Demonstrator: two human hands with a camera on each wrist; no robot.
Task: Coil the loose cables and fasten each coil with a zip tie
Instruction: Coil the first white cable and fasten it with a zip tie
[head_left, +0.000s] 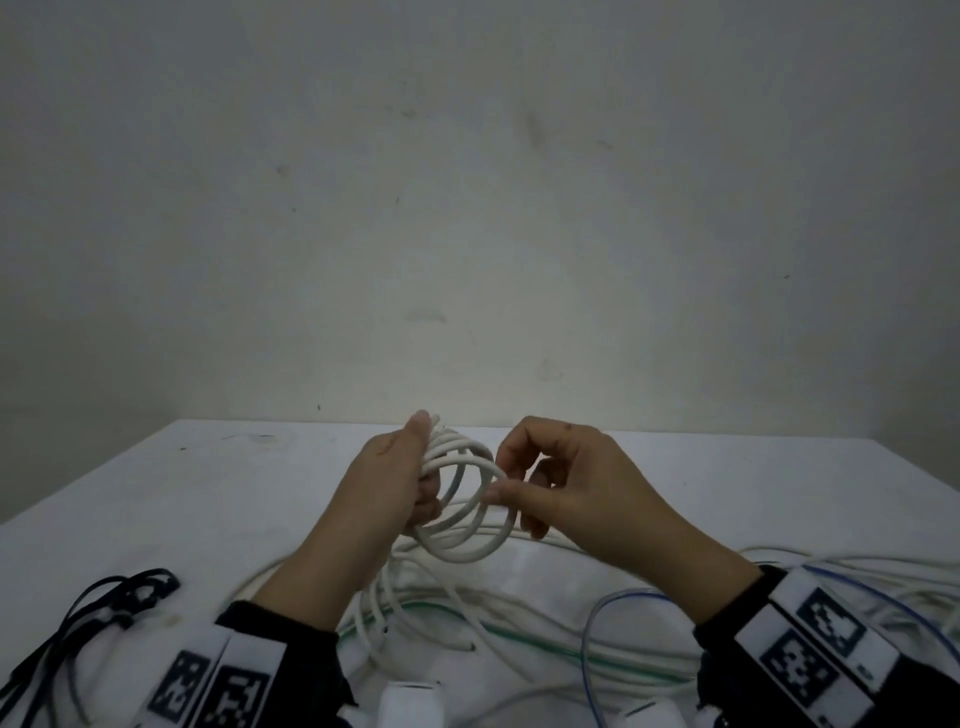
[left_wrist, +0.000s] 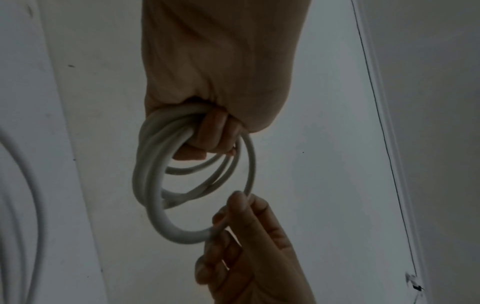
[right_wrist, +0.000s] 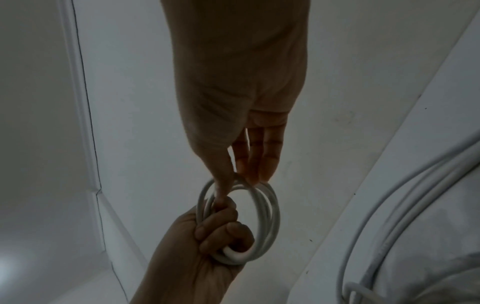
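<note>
A white cable coil (head_left: 462, 499) of several loops hangs above the table between both hands. My left hand (head_left: 410, 478) grips the coil's left side, fingers curled through the loops; the left wrist view shows that left hand (left_wrist: 207, 133) wrapped round the coil (left_wrist: 161, 185). My right hand (head_left: 524, 488) pinches the outermost loop on the right side between thumb and forefinger, as the right wrist view shows at the right hand (right_wrist: 233, 181) and coil (right_wrist: 262, 216). The cable's loose tail (head_left: 384, 597) drops from the coil to the table. No zip tie can be made out.
Loose white cables (head_left: 519, 613) lie tangled on the white table (head_left: 156, 493) below my hands, with a blue-edged clear tube (head_left: 613, 613) at the right. Black cables (head_left: 104, 608) lie at the near left. A plain wall (head_left: 467, 208) stands behind the table.
</note>
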